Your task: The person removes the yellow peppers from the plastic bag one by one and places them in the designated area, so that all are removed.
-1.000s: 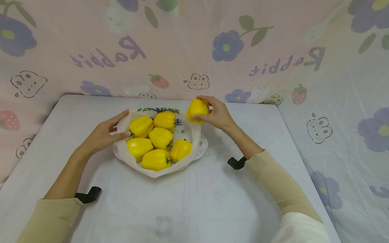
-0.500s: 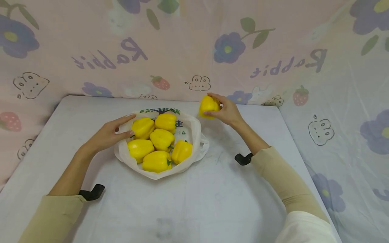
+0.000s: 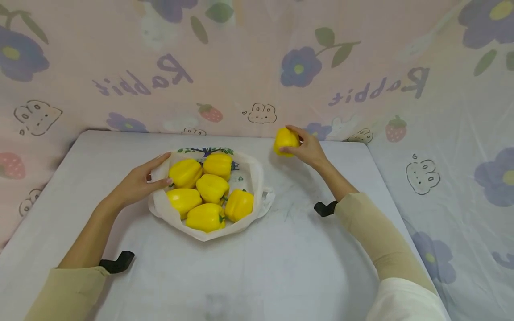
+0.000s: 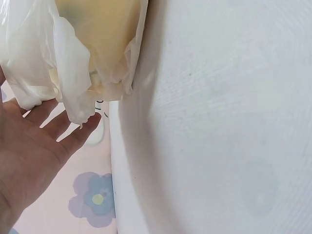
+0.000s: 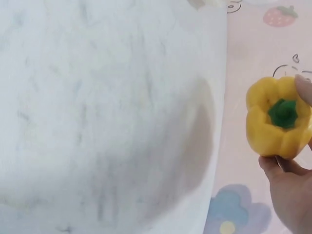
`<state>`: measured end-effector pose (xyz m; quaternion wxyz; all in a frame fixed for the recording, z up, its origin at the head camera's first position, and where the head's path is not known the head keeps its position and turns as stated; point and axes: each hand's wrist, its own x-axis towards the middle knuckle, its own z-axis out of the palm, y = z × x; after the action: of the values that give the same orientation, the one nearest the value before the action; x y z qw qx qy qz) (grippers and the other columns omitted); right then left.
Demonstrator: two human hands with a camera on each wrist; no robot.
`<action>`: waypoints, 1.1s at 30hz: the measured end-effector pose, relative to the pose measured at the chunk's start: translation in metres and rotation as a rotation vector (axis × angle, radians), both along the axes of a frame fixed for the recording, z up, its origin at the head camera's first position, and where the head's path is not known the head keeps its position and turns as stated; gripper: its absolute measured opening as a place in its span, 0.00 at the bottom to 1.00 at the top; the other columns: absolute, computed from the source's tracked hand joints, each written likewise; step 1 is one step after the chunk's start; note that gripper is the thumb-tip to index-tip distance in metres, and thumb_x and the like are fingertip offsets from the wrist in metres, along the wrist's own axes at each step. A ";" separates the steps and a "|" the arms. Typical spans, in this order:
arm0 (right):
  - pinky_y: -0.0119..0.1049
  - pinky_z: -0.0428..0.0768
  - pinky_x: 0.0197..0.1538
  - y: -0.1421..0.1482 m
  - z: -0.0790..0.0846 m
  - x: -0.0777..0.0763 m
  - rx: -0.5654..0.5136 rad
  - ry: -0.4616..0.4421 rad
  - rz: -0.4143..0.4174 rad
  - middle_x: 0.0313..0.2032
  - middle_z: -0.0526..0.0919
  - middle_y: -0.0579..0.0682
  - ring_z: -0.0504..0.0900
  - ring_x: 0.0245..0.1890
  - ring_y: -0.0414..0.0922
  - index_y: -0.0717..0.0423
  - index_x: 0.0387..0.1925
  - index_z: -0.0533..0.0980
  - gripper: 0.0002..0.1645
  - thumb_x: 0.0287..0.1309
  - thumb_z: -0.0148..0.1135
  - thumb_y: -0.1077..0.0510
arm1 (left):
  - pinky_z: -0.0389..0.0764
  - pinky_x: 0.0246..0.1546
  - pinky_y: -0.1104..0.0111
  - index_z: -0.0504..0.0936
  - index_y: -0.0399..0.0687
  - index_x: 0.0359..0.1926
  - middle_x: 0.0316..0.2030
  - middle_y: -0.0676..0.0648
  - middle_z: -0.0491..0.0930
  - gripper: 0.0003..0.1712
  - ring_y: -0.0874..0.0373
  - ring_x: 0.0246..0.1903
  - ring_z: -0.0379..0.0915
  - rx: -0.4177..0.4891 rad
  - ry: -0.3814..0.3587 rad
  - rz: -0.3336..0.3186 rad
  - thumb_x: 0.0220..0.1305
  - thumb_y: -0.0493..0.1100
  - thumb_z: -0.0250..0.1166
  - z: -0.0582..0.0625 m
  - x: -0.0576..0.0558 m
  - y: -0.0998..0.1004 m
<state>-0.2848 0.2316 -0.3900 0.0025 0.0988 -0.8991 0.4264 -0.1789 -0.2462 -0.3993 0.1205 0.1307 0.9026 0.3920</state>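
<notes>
A white plastic bag [image 3: 257, 178] with a printed tree stands with its mouth wide on the table, and several yellow bell peppers [image 3: 212, 188] lie inside. My left hand [image 3: 136, 185] holds the bag's left rim, thumb over the inside and fingers outside. In the left wrist view those fingers [image 4: 73, 139] spread along the bag's outer side. Right of the bag, my right hand [image 3: 307, 149] grips one yellow bell pepper [image 3: 286, 141] above the back of the table. Its green stem [image 5: 283, 113] shows in the right wrist view, with thumb and fingers on opposite sides of the pepper.
A white cloth covers the table [image 3: 257, 272]. Behind it hangs a pink curtain [image 3: 241, 67] printed with flowers and rabbits, and it continues down the right side. Black wrist mounts [image 3: 326, 208] stick out from both sleeves.
My right hand has carried the held bell pepper rightward, from over the bag's right rim to a spot clear of it. The left hand stays at the bag's left rim.
</notes>
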 end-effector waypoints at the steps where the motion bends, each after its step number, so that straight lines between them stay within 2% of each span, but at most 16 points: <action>1: 0.49 0.74 0.63 0.002 -0.003 -0.002 0.002 -0.001 -0.002 0.69 0.69 0.50 0.71 0.62 0.53 0.43 0.71 0.68 0.46 0.51 0.76 0.46 | 0.61 0.61 0.33 0.46 0.59 0.80 0.77 0.39 0.46 0.47 0.30 0.69 0.51 0.000 -0.005 0.002 0.69 0.57 0.62 0.000 0.000 0.000; 7: 0.49 0.72 0.65 0.012 -0.018 -0.009 -0.014 -0.013 -0.014 0.69 0.69 0.49 0.71 0.63 0.53 0.43 0.72 0.67 0.48 0.50 0.77 0.45 | 0.61 0.60 0.32 0.45 0.62 0.80 0.78 0.40 0.44 0.47 0.29 0.66 0.54 -0.002 -0.026 0.019 0.69 0.58 0.61 -0.001 0.002 -0.001; 14: 0.48 0.69 0.68 0.020 -0.026 -0.014 -0.007 -0.045 -0.062 0.71 0.67 0.49 0.68 0.66 0.51 0.37 0.73 0.65 0.49 0.51 0.75 0.40 | 0.62 0.59 0.31 0.45 0.61 0.80 0.78 0.40 0.45 0.46 0.29 0.64 0.56 0.009 -0.007 0.022 0.70 0.56 0.61 0.000 0.003 -0.001; 19: 0.48 0.66 0.69 0.023 -0.029 -0.017 -0.032 -0.048 -0.078 0.72 0.65 0.52 0.67 0.67 0.52 0.42 0.74 0.64 0.49 0.53 0.75 0.43 | 0.59 0.63 0.32 0.45 0.60 0.80 0.78 0.41 0.44 0.47 0.30 0.71 0.47 0.045 -0.002 0.019 0.69 0.55 0.62 -0.001 0.000 0.000; 24: 0.47 0.65 0.71 0.021 -0.035 -0.022 -0.054 -0.053 -0.079 0.71 0.65 0.52 0.67 0.67 0.51 0.47 0.73 0.63 0.49 0.53 0.75 0.46 | 0.58 0.64 0.33 0.45 0.60 0.80 0.78 0.42 0.43 0.47 0.30 0.73 0.42 0.069 0.001 0.015 0.69 0.54 0.62 -0.003 0.000 -0.002; 28: 0.48 0.67 0.69 0.019 -0.041 -0.024 -0.089 -0.078 -0.081 0.70 0.67 0.51 0.68 0.65 0.51 0.45 0.72 0.66 0.47 0.53 0.75 0.46 | 0.56 0.64 0.32 0.44 0.61 0.80 0.78 0.42 0.42 0.47 0.31 0.74 0.40 0.102 -0.013 0.009 0.70 0.53 0.62 -0.004 0.001 -0.002; 31: 0.49 0.68 0.67 0.019 -0.044 -0.024 -0.099 -0.095 -0.091 0.71 0.66 0.50 0.68 0.65 0.51 0.42 0.73 0.65 0.47 0.53 0.75 0.45 | 0.57 0.63 0.32 0.44 0.61 0.80 0.78 0.40 0.42 0.47 0.31 0.73 0.43 0.113 -0.024 0.007 0.70 0.52 0.62 -0.005 0.001 -0.002; 33: 0.47 0.68 0.68 0.019 -0.045 -0.024 -0.100 -0.097 -0.095 0.71 0.66 0.50 0.68 0.65 0.50 0.42 0.73 0.65 0.48 0.53 0.75 0.44 | 0.61 0.63 0.33 0.44 0.60 0.80 0.78 0.39 0.44 0.47 0.31 0.71 0.49 0.117 -0.025 0.007 0.70 0.52 0.62 -0.006 0.002 -0.001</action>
<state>-0.3088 0.2504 -0.4350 -0.0161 0.0350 -0.8795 0.4744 -0.1771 -0.2476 -0.4054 0.1224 0.1295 0.8770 0.4462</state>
